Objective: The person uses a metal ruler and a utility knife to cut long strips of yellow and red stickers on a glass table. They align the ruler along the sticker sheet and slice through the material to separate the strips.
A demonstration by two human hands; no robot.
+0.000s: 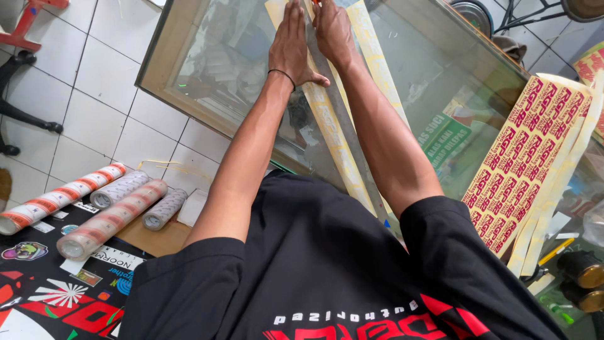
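Nearest the camera, the person's black shirt [327, 283] is filling the lower frame, and 4 rolls [94, 204] of film are lying at near left on a stickered surface. Both arms are reaching away over a glass table [207, 69]. A long metal ruler [352, 151] is running from the near edge toward the far side, lying along a pale yellow strip [333, 138] of sticker sheet; a 2nd strip [374, 60] is lying just right of it. The left hand [290, 44] is pressing flat on the ruler, fingers together and extended, thumb spread toward the right. The right hand [332, 31] is sitting just beside it at the far end, fingers curled together around something small with a red tip, most of it cut off by the frame, so I cannot tell what it is. To the right, a fanned stack of red-printed sticker sheets [525, 151] is resting on the glass. The strip is looking thin, light and floppy, likely to slide on smooth glass, so it is best pinned flat under the ruler and lifted by an end rather than pinched mid-length. The ruler is looking stiff, and holds best with pressure spread along its flat face.
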